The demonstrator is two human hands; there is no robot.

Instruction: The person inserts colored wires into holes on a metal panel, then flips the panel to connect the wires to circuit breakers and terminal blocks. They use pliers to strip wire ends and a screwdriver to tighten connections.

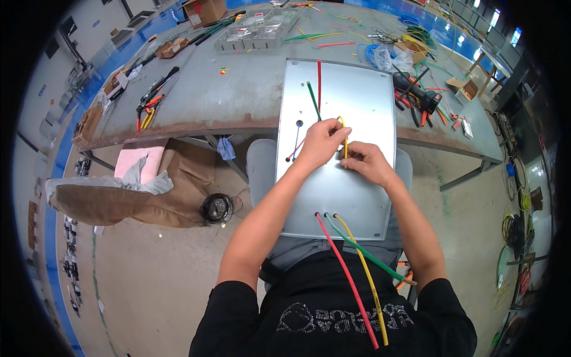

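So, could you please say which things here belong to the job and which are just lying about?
In use, it seems:
metal panel
upper yellow wire, in left hand and right hand
red wire, green wire and lower yellow wire at the panel's near edge

Apparently lying about:
orange-handled tools
clear parts box
black coil on the floor

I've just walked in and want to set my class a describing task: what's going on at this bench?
A seated person has a panel in front of them, its far end over the table. The left hand and right hand both pinch a yellow wire above it. Near its lower edge, a red lead, a green lead and a yellow lead come out of holes.
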